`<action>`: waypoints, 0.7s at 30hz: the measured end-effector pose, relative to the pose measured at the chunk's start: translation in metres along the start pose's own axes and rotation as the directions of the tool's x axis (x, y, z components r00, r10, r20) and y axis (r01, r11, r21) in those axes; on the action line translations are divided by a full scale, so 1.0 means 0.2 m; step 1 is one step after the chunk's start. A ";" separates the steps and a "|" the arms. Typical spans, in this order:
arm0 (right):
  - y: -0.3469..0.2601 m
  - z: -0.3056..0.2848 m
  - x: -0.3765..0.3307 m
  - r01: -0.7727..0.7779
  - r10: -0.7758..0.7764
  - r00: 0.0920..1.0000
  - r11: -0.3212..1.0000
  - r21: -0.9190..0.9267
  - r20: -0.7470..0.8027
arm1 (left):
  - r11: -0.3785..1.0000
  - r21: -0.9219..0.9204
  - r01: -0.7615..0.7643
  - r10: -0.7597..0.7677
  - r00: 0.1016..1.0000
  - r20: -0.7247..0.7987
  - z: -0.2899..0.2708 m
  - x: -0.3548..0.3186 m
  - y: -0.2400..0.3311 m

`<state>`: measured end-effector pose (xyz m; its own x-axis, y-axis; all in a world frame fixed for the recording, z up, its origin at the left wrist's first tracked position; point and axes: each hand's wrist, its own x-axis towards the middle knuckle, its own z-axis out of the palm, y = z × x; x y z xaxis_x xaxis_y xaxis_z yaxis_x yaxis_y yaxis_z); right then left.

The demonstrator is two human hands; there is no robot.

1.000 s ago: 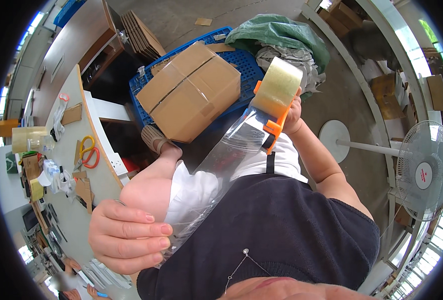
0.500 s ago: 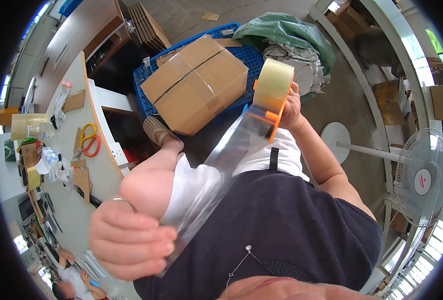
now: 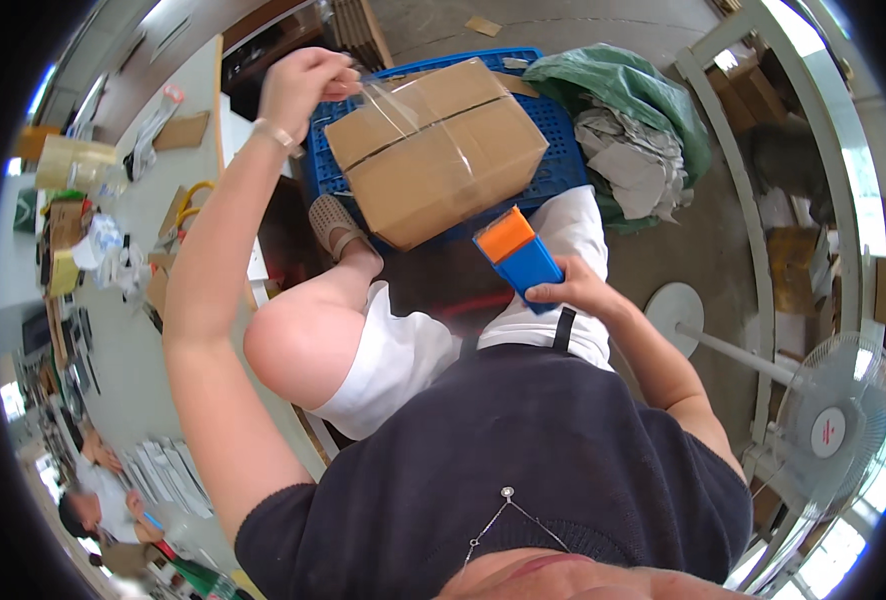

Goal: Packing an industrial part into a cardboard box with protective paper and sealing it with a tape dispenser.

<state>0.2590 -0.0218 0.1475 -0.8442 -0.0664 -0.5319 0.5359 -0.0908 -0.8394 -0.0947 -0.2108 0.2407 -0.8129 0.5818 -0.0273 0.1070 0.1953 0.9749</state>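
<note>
A brown cardboard box (image 3: 403, 185) lies closed, with a dark seam running across its top and shiny clear tape over part of it. Above the box's far left corner, my left hand (image 3: 308, 85) has its fingers pinched together on the end of a clear tape strip (image 3: 393, 108) that reaches over the box. My right hand (image 3: 578, 288) is wrapped round the blue handle of an orange and blue tape dispenser (image 3: 515, 250), just off the near right side of the box. The tape roll is turned out of sight.
Beneath the box is a blue plastic crate (image 3: 558, 165). A green sack (image 3: 653, 95) with crumpled paper stands to its right. At left, a worktable (image 3: 198, 120) carries yellow-handled scissors (image 3: 195, 200) and tape rolls. A standing fan (image 3: 828, 430) is at right. Another person sits far lower left.
My left hand has swung up and away from near my knee to the box's far left corner. The dispenser has turned and dropped lower beside the box. My view has shifted slightly.
</note>
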 end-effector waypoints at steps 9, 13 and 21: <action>-0.04 0.23 0.17 -0.164 0.129 0.984 0.923 0.348 0.122 | 0.942 0.250 0.223 -0.252 0.964 0.090 -0.01 0.30 -0.41; -0.05 0.34 0.27 -0.175 0.125 0.980 0.908 0.381 0.152 | 0.914 0.284 0.288 -0.327 0.940 0.100 -0.08 0.38 -0.51; -0.14 0.54 0.44 -0.220 0.100 0.949 0.889 0.401 0.298 | 0.871 0.319 0.372 -0.402 0.915 0.029 -0.28 0.42 -0.73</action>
<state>0.1700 -0.1314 0.1364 -0.7454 -0.3686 -0.5555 0.6653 -0.4647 -0.5843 -0.2104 -0.2337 0.1089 -0.7706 0.4768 -0.4230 -0.0266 0.6390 0.7687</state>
